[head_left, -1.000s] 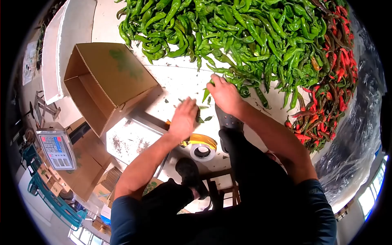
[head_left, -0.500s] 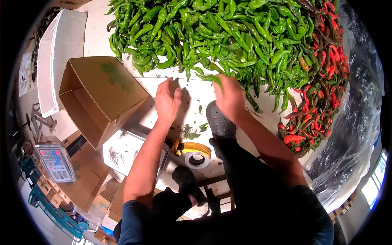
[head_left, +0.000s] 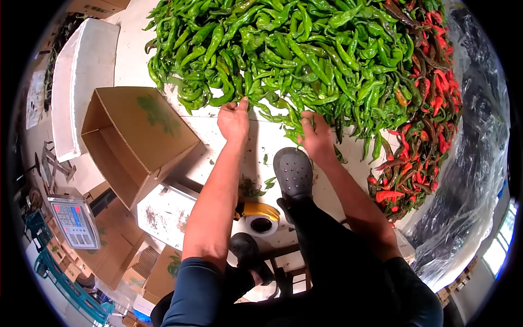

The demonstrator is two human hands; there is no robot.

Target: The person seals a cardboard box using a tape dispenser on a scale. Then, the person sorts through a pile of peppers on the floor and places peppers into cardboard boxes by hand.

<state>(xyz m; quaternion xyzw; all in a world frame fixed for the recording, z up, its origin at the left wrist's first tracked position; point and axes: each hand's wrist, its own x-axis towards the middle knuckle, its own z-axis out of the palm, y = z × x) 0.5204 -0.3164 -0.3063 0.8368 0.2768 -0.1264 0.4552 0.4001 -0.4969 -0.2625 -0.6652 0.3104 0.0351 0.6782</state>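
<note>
The left hand has its fingers drawn narrow at the near edge of the green pepper pile; half a second ago they were spread just short of it. The right hand's fingers curl beside green peppers there. Whether either grips one, I cannot tell.

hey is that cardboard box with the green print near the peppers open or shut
Open. The cardboard box has an uncovered end facing the picture's lower left, and its inner walls show through it.
</note>
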